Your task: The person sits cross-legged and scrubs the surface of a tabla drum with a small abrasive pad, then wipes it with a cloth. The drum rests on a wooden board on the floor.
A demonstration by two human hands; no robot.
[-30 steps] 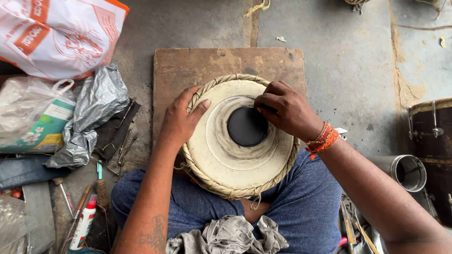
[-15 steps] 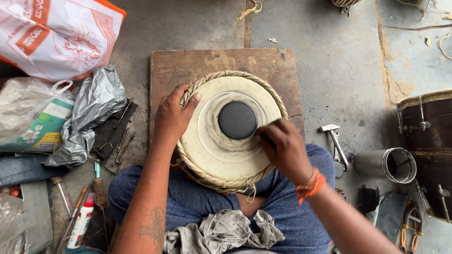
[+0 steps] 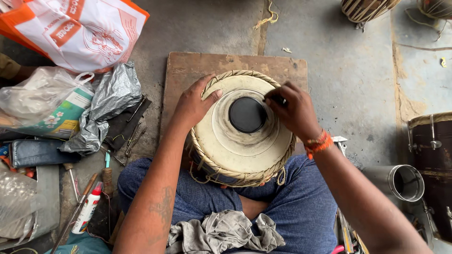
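Observation:
A small drum [image 3: 235, 146] with a cream skin, a braided rim and a round black patch [image 3: 247, 114] rests in my lap, its far edge over a wooden board [image 3: 188, 70]. My left hand [image 3: 193, 106] grips the drum's left rim, thumb lying on the skin. At the upper right edge of the black patch, my right hand [image 3: 294, 113] presses down, fingers pinched on a small dark piece [image 3: 278, 99] against the skin. An orange thread band circles that wrist.
Plastic bags [image 3: 84, 28] and a grey foil sheet [image 3: 113, 103] lie at the left, with hand tools and a tube [image 3: 87, 209] below them. A grey rag [image 3: 221, 233] sits on my legs. A metal cup [image 3: 400, 181] and another drum [image 3: 433, 150] stand at the right.
My right hand has gone from the lower right of the black patch up to its upper right edge. The left hand has stayed on the rim.

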